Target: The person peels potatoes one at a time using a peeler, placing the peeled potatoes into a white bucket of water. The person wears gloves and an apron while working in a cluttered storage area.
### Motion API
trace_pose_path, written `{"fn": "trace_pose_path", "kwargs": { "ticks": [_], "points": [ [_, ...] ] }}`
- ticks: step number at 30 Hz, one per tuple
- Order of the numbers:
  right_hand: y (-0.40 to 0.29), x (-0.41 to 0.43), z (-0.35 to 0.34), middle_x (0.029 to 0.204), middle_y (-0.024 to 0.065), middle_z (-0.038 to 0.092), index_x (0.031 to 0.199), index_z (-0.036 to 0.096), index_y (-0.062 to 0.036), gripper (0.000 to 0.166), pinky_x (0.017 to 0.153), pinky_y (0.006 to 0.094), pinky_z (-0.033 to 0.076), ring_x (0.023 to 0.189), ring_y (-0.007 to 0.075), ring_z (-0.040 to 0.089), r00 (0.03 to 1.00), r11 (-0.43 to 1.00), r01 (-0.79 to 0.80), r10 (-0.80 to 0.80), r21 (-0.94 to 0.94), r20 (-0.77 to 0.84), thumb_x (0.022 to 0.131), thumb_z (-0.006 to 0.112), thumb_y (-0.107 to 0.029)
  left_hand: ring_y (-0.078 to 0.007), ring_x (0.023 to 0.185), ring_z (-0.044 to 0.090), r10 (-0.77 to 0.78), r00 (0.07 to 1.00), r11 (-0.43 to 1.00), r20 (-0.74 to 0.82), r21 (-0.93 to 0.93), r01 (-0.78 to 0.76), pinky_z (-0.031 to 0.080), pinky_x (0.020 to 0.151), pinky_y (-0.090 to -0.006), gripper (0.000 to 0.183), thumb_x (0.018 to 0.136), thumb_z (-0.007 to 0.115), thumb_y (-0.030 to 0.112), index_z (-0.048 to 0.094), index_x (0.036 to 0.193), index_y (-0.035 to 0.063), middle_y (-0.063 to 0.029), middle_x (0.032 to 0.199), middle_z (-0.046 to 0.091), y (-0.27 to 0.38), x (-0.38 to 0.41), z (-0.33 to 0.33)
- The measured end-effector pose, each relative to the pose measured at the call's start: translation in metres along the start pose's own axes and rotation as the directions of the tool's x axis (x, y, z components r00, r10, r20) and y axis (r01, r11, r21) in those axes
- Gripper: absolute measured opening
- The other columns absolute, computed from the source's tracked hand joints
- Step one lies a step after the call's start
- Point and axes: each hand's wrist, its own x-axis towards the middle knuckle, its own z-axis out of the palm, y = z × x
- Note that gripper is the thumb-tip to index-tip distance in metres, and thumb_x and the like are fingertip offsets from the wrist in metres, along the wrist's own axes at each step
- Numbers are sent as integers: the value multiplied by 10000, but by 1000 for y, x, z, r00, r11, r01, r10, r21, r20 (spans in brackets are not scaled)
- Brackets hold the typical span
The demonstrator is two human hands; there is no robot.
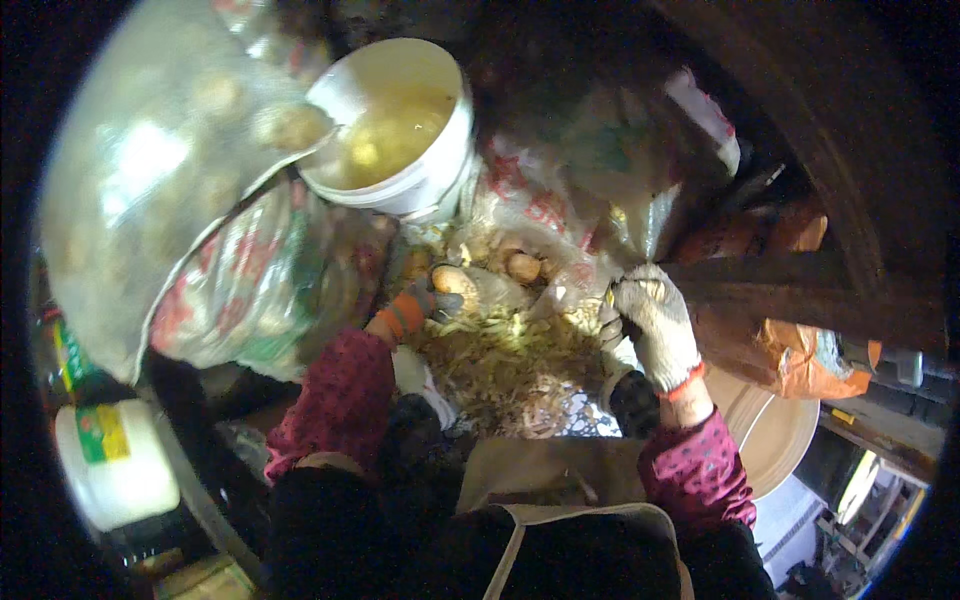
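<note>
My left hand (424,301), in a dark glove with an orange cuff, touches an oblong, light-brown root vegetable (453,280), perhaps a potato; the glove's fingers are partly hidden, so its grip is unclear. My right hand (651,300), in a whitish knitted glove, is curled beside the plastic sacks; something small and dark shows at its fingertips, too blurred to name. Between and below the hands lies a heap of peelings (502,352). Another round brown vegetable (523,267) rests on a clear plastic bag beyond them. Pink spotted sleeves cover both forearms.
A white bucket (442,176) holding yellowish liquid stands beyond the left hand. A full translucent sack (172,172) and a printed sack (240,277) are at the left, above a white plastic container (120,465). At the right are a brown basin (787,442) and an orange bag (802,367).
</note>
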Motion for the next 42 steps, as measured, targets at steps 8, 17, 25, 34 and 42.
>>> {"fn": "trace_pose_path", "kwargs": {
  "ticks": [8,17,25,34,42],
  "points": [
    [40,-19,35,699,23,621,889,587,-17,156,582,205,443,637,90,574,958,986,115,-77,-123,277,790,656,-116,-307,1020,599,411,896,671,169,-721,-172,521,812,-427,536,821,600,249,422,1282,41,-173,1212,554,57,-148,33],
    [44,-58,69,769,18,626,897,564,-21,184,667,223,452,705,97,567,887,975,125,-28,-182,462,774,683,-88,-264,1138,524,471,879,496,-72,-803,-331,474,896,-474,500,937,431,382,421,1319,59,-154,1296,486,31,-157,79],
    [29,-25,40,678,26,576,833,563,-8,119,560,255,453,596,120,541,936,961,156,-71,-227,344,797,633,-98,-202,937,613,570,791,607,222,-762,-224,543,654,-293,640,801,642,244,386,1360,66,-109,1208,554,54,-150,75],
    [16,-14,3,750,82,620,802,621,-23,229,637,304,482,683,201,603,981,826,195,-162,-529,108,775,655,-248,-300,1173,480,690,721,342,-59,-851,-397,440,939,-361,688,804,613,352,352,1353,29,-147,1320,458,63,-204,41],
    [-2,-21,-44,813,78,639,894,617,-5,326,677,269,472,725,143,596,914,758,282,-399,-587,-76,690,738,-229,-300,1134,520,522,386,158,-761,-358,-920,472,891,-440,588,843,545,355,414,1314,29,-142,1300,486,108,-302,3]
  ]
}}
